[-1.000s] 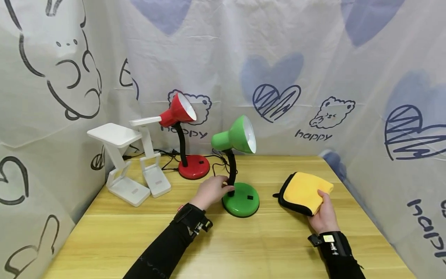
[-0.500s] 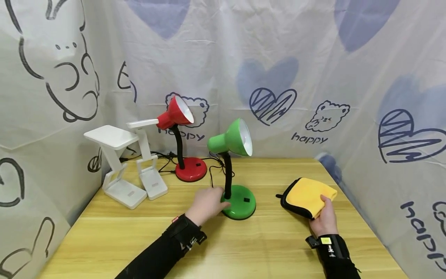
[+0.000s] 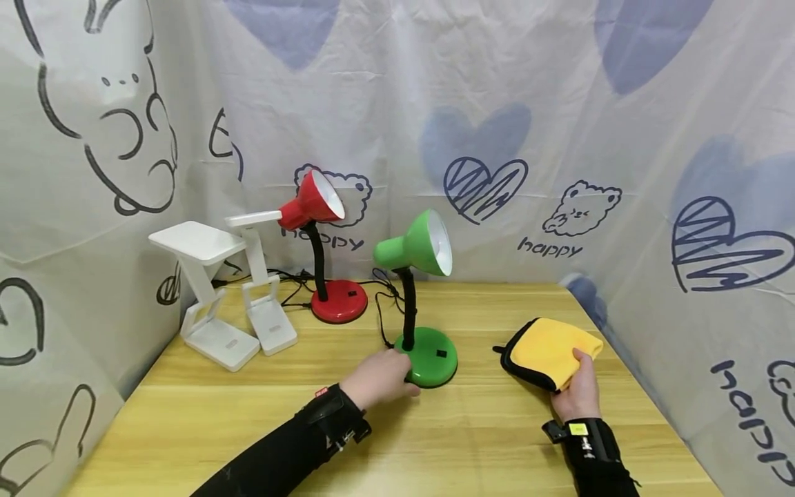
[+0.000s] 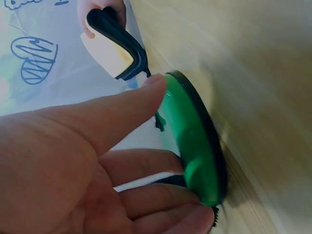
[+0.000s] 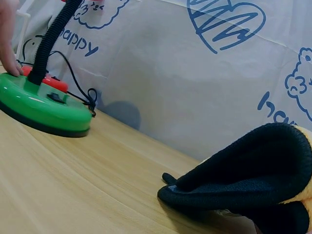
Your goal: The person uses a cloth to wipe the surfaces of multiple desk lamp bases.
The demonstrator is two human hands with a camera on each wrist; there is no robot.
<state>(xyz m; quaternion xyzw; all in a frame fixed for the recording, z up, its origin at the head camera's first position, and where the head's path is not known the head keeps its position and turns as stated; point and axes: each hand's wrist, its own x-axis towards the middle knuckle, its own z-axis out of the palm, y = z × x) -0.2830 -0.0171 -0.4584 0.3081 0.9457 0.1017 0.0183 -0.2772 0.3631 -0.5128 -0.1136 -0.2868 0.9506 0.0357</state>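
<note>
A green desk lamp (image 3: 410, 310) with a black flexible neck and round base (image 4: 190, 141) stands mid-table. My left hand (image 3: 380, 378) holds its base at the near left edge. In the left wrist view, the thumb (image 4: 141, 95) lies at one side of the rim, while the fingers (image 4: 161, 197) bend around the other. To the right, my right hand (image 3: 580, 390) grips a folded yellow cloth (image 3: 546, 348) with black edging, thumb on top. The cloth's dark fold (image 5: 243, 170) fills the lower right of the right wrist view, close over the tabletop.
Behind on the left stand a red desk lamp (image 3: 339, 301) and two white folding lamps (image 3: 222, 343) (image 3: 272, 324). Black cords (image 3: 385, 293) trail along the back of the wooden table (image 3: 472, 442). A printed white curtain (image 3: 385, 124) encloses the back and sides.
My left hand has moved from the lamp's neck down and nearer to the front left of its base. The lamp has shifted only slightly. My right hand still holds the cloth at the right.
</note>
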